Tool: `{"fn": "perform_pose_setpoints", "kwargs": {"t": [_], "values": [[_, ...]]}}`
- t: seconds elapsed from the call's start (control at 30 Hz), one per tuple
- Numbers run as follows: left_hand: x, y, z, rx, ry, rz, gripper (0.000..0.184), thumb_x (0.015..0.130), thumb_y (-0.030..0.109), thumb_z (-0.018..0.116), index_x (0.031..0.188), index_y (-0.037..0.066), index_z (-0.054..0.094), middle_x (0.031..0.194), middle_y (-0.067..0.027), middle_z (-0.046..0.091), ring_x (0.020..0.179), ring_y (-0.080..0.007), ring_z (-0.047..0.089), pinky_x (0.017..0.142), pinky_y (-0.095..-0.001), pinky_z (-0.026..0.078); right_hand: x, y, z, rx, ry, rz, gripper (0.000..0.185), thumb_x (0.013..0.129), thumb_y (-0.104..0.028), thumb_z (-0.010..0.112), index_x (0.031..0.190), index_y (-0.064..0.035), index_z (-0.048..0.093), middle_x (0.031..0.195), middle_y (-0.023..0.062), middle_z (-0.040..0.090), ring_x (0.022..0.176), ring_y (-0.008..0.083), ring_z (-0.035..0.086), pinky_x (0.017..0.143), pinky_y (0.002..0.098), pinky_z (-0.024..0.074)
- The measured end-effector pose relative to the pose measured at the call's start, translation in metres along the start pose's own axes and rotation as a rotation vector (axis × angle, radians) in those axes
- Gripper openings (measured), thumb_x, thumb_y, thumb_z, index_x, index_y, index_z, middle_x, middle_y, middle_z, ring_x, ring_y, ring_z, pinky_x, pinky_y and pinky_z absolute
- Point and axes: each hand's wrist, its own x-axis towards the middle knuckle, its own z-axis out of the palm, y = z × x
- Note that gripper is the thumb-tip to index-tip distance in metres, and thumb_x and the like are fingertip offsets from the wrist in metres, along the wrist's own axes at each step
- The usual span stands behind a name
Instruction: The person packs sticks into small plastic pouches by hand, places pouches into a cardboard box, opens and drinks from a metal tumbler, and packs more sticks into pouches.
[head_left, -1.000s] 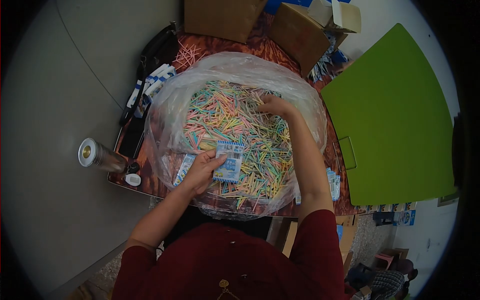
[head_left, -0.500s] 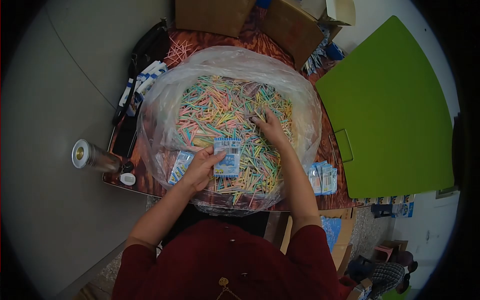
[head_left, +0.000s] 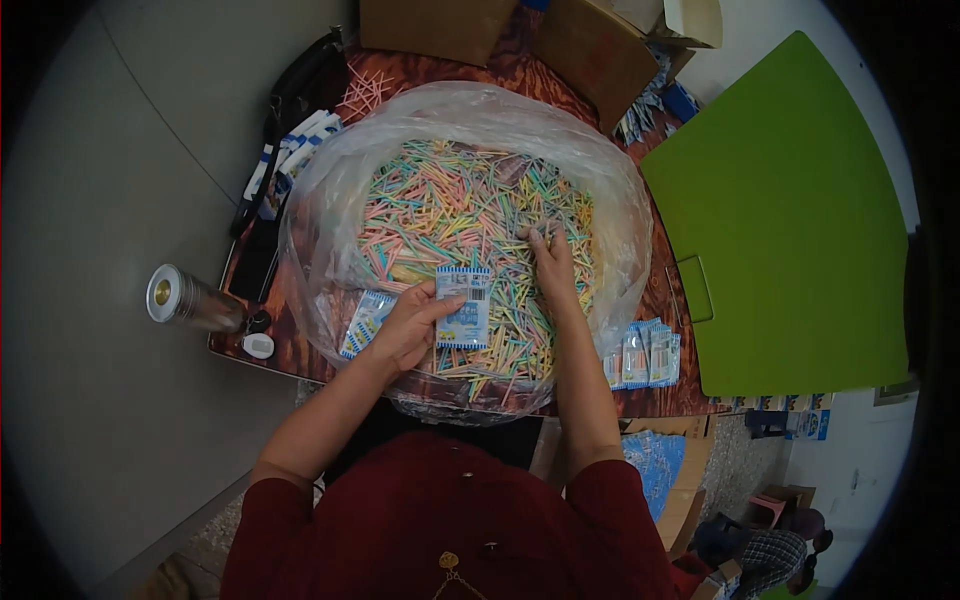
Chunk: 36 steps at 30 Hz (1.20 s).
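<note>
A large clear plastic bag (head_left: 620, 230), rolled open on the table, holds a heap of thin pastel sticks (head_left: 430, 200). My left hand (head_left: 405, 325) grips a small blue-and-white packet (head_left: 463, 308) between thumb and fingers over the near part of the heap. Among the sticks at the right of the heap is my right hand (head_left: 553, 265), its fingers bent and close together at the tips; whatever they hold is too small to make out. More packets (head_left: 368, 322) lie at the bag's near left edge, partly behind my left hand.
Several packets (head_left: 650, 355) lie at the table's (head_left: 670, 402) right side, beside a green board (head_left: 790, 230). Cardboard boxes (head_left: 435, 28) stand at the back. A metal-lidded jar (head_left: 192, 298) and a white device (head_left: 258, 345) are left. A person (head_left: 775, 555) is at the lower right.
My right hand has come down and nearer through the sticks, from the heap's upper right. My left hand still holds the packet. The packets at the right have come into fuller view.
</note>
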Motion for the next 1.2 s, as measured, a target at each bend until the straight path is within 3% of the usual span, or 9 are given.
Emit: {"fn": "perform_pose_setpoints", "kwargs": {"t": [0.13,0.23,0.33,0.43,0.6,0.67,0.73,0.97,1.2], "values": [[0.006,-0.001,0.001,-0.008,0.0,-0.011,0.023,0.091,0.01,0.059,0.111,-0.001,0.059,0.102,-0.0092,0.067,0.088,-0.0185,0.068,0.076,-0.035,0.059,0.004,-0.013,-0.006,0.068,-0.009,0.03,0.015,0.098,-0.018,0.049,0.104,-0.0039,0.049,0.092,0.0072,0.063,0.091,0.0155,0.058,0.082,0.0295,0.0455],[0.008,0.0,0.005,0.04,0.038,0.001,0.022,0.091,0.011,0.06,0.11,0.0,0.059,0.101,-0.0085,0.067,0.087,-0.0179,0.068,0.074,-0.0341,0.059,-0.001,-0.021,-0.008,0.632,0.063,0.085,0.018,0.098,-0.019,0.049,0.102,-0.0023,0.049,0.093,0.0107,0.062,0.095,0.0246,0.063,0.088,0.037,0.051],[0.009,0.003,0.011,-0.012,0.006,-0.014,0.022,0.091,0.01,0.061,0.11,0.001,0.059,0.1,-0.0078,0.067,0.086,-0.0167,0.068,0.074,-0.0334,0.059,-0.005,-0.023,-0.008,0.971,0.071,0.251,0.019,0.098,-0.021,0.049,0.101,-0.0019,0.05,0.097,0.0124,0.061,0.095,0.026,0.063,0.089,0.0381,0.0528],[0.013,0.002,0.015,0.033,0.036,0.007,0.023,0.089,0.007,0.062,0.111,0.001,0.059,0.101,-0.0078,0.067,0.085,-0.0161,0.067,0.075,-0.0322,0.058,-0.009,-0.021,-0.005,1.057,0.063,0.253,0.024,0.098,-0.023,0.048,0.104,0.0007,0.051,0.102,0.0152,0.061,0.099,0.0272,0.062,0.091,0.0389,0.053],[0.019,-0.003,0.012,0.25,0.14,0.107,0.028,0.081,-0.003,0.068,0.107,-0.001,0.058,0.093,-0.0098,0.068,0.084,-0.0153,0.067,0.072,-0.027,0.056,-0.024,-0.03,0.009,1.082,-0.042,0.311,0.036,0.099,-0.027,0.047,0.11,0.0076,0.049,0.105,0.0188,0.061,0.101,0.0278,0.062,0.088,0.0377,0.0533],[0.017,-0.004,0.012,0.318,0.167,0.138,0.029,0.079,-0.002,0.071,0.106,-0.002,0.058,0.091,-0.0099,0.068,0.084,-0.0149,0.067,0.071,-0.0259,0.055,-0.035,-0.054,0.024,0.832,0.083,0.279,0.035,0.099,-0.028,0.046,0.108,0.0055,0.05,0.106,0.0179,0.061,0.099,0.028,0.063,0.083,0.0375,0.053],[0.016,-0.004,0.011,0.388,0.197,0.167,0.031,0.077,-0.001,0.073,0.105,-0.002,0.058,0.09,-0.0101,0.069,0.083,-0.0145,0.066,0.07,-0.0248,0.054,-0.043,-0.062,0.036,0.816,0.126,0.269,0.033,0.1,-0.028,0.044,0.107,0.0038,0.05,0.104,0.0164,0.061,0.097,0.0281,0.064,0.083,0.0381,0.0517],[0.017,-0.006,0.012,0.694,0.246,0.307,0.042,0.071,0.009,0.081,0.105,-0.004,0.06,0.086,-0.0107,0.069,0.079,-0.0111,0.065,0.068,-0.0242,0.052,-0.061,-0.084,0.065,0.793,0.13,0.037,0.022,0.1,-0.026,0.044,0.106,-0.005,0.041,0.093,0.0124,0.059,0.091,0.0279,0.064,0.085,0.0398,0.0501],[0.011,0.001,0.02,0.758,0.246,0.36,0.038,0.071,0.008,0.081,0.102,-0.004,0.062,0.087,-0.01,0.07,0.08,-0.0119,0.066,0.068,-0.0249,0.053,-0.067,-0.078,0.071,0.388,0.035,-0.217,0.015,0.101,-0.019,0.042,0.106,-0.0056,0.039,0.091,0.0108,0.057,0.086,0.0233,0.062,0.088,0.0394,0.0488]]}}
